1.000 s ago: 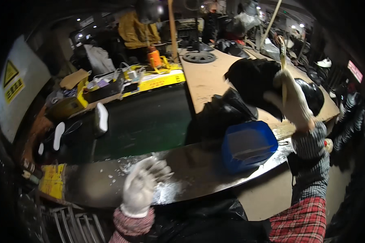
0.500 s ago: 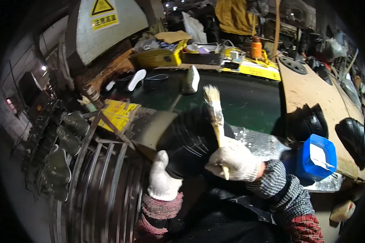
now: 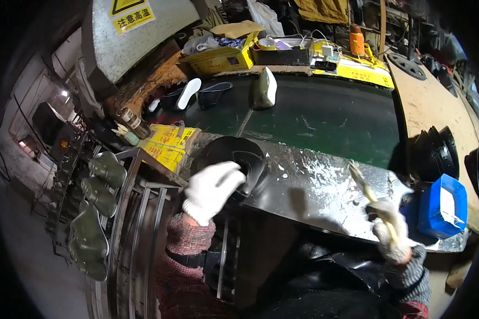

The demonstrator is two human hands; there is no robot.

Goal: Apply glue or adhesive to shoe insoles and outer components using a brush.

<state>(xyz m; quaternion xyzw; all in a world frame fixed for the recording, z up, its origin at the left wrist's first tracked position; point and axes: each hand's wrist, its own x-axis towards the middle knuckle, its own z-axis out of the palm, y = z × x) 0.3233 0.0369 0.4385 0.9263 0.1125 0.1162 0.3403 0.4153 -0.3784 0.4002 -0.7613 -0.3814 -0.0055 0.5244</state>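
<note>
My left hand (image 3: 213,192), in a white knit glove, reaches over the near edge of the metal-topped bench. Its fingers curl against a shiny, rounded black rubber-like piece (image 3: 253,154); the glove hides part of the grip. Farther right, my right hand (image 3: 391,231), gloved too, grips the pale handle of a paintbrush (image 3: 363,183). The brush slants up and left, bristles away from me, above the white-smeared metal strip (image 3: 324,175). A blue tub (image 3: 436,212) with white contents and a stick-like thing inside stands just right of that hand.
Beyond the metal strip lies a dark green belt (image 3: 324,122) with a white-soled shoe (image 3: 265,90) and a white insole-shaped piece (image 3: 189,94). Nested black pieces (image 3: 434,154) stand at right. A metal rack (image 3: 135,234) and olive shoes (image 3: 88,239) are at left.
My right hand has moved right with the brush, away from the black stack and toward the blue tub. The black stack, raised before, now rests lower at the bench edge. The view has shifted.
</note>
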